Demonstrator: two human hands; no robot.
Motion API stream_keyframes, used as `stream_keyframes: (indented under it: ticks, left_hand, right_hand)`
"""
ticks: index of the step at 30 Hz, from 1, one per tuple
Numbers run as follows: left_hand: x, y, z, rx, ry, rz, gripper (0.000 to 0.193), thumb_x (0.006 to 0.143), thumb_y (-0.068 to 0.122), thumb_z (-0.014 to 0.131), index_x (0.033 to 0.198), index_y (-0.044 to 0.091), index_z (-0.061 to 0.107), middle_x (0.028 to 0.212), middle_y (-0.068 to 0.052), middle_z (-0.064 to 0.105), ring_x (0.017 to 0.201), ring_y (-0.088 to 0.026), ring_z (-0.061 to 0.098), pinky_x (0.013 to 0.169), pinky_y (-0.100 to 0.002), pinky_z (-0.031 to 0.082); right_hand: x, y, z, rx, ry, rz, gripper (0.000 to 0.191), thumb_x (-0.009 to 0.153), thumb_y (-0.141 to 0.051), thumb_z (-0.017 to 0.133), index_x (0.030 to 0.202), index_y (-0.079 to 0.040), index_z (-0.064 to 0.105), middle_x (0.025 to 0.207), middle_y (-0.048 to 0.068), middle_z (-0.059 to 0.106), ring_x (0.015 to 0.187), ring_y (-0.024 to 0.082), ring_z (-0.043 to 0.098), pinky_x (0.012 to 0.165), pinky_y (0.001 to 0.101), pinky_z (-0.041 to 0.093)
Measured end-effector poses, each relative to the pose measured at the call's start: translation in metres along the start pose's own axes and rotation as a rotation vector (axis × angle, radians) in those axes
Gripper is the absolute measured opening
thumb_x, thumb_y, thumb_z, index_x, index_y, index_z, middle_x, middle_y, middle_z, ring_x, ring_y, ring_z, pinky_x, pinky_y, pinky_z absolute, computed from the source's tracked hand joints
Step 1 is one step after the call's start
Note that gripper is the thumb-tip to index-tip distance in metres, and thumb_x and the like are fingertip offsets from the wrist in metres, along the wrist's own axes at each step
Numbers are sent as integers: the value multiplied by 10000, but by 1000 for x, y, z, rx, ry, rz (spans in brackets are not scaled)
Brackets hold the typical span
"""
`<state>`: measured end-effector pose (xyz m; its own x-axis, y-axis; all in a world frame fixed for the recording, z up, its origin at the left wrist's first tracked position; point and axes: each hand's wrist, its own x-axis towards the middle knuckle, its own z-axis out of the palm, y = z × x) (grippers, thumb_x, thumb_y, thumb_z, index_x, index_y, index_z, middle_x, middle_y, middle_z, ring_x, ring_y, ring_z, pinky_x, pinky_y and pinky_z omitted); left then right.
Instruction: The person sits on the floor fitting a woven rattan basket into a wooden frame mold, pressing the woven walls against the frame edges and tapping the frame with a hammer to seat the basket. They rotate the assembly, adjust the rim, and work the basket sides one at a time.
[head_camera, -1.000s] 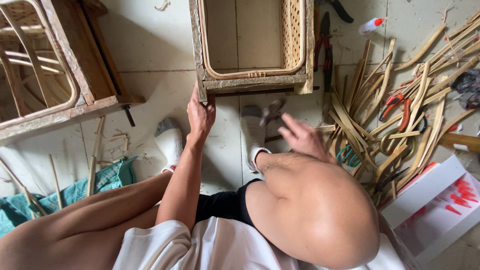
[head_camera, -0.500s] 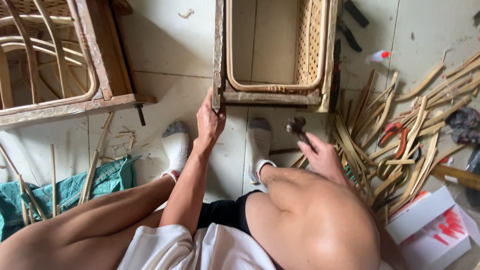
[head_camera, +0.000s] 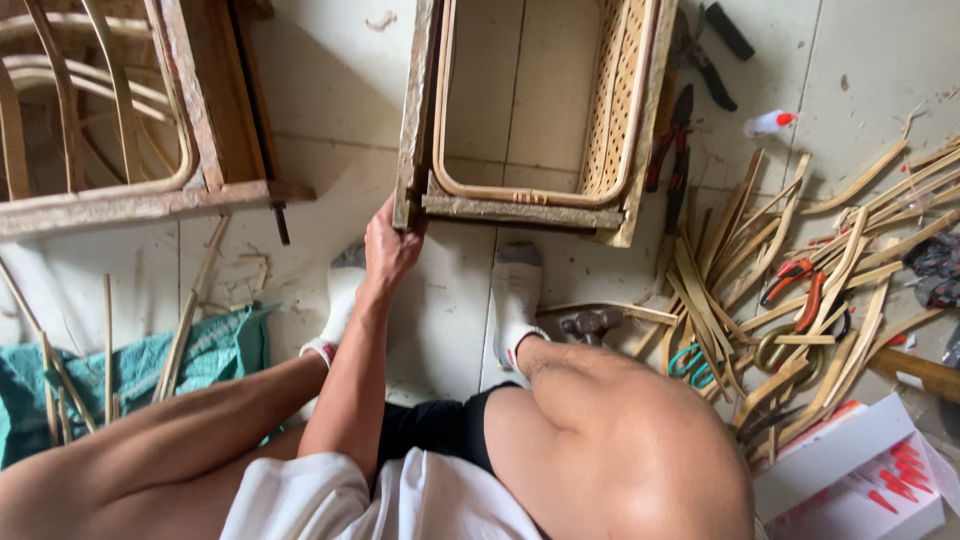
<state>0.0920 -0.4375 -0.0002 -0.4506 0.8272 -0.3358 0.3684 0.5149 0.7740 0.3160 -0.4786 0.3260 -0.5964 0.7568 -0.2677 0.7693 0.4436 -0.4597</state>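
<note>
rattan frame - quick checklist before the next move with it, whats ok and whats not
1. Left hand grips the near corner of the rattan frame: ok.
2. Right hand in view: not ok, hidden behind the knee.
3. Hammer close by on the floor tiles: ok.
4. Whether the right hand holds the hammer: cannot tell.
5. Feet clear of the frame: ok, the socks sit just short of it.
6. Loose cane strips apart from the frame: ok.

rough, weathered wood frame (head_camera: 520, 210) with woven cane panel (head_camera: 615, 100) — matt floor tiles (head_camera: 330, 110), teal woven cloth (head_camera: 140, 365).
</note>
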Motion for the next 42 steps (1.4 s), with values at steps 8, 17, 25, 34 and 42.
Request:
stream_keyframes:
  ticks: [8, 17, 25, 34, 42]
  left_hand:
    - [8, -30, 10, -14, 17, 81, 236, 934, 215, 704, 1103, 52, 673, 950, -208, 725, 900, -404, 692, 822, -444, 553]
    - [1, 53, -75, 80, -193, 641, 1039, 783, 220, 887, 1579, -21, 264, 1556, -310, 403, 1462, -387, 368, 1203, -485, 329]
    - [35, 172, -62, 445, -333, 863, 535, 1063, 290, 731, 1490, 11, 570, 1500, -222, 580, 1425, -377, 504, 1202, -495, 395]
    - [36, 190, -155, 1024, -553, 956, 489, 1041, 372, 609, 1428, 74, 615, 1312, -153, 685, 1166, -267, 676, 1130, -427, 466]
    - [46, 108, -25, 681, -493, 1096, 505, 959, 491, 607, 1225, 73, 706, 940, -111, 744, 980, -251, 695, 1204, -545, 267]
  right_hand:
    - [1, 16, -2, 84, 35, 67, 248, 867, -343, 666, 1012, -168, 765, 1246, 81, 742, 1152, 280, 677, 1010, 364, 491]
    - [-44, 238, 187, 573, 483, 569, 213, 1020, -171, 627, 1144, -24, 717, 982, 115, 754, 853, 203, 727, 761, 309, 558]
    - [11, 404, 195, 302, 778, 462, 229, 1035, -97, 655, 1225, 26, 688, 1069, 227, 747, 963, 307, 755, 791, 376, 581]
    - [85, 459, 201, 50, 158, 826, 546, 833, -410, 851, 1132, 0, 652, 1125, 294, 666, 1065, 486, 626, 854, 556, 516]
    - [34, 428, 140, 688, 812, 531, 148, 1188, -128, 537, 1181, 19, 552, 954, 54, 690, 862, 145, 725, 772, 291, 657]
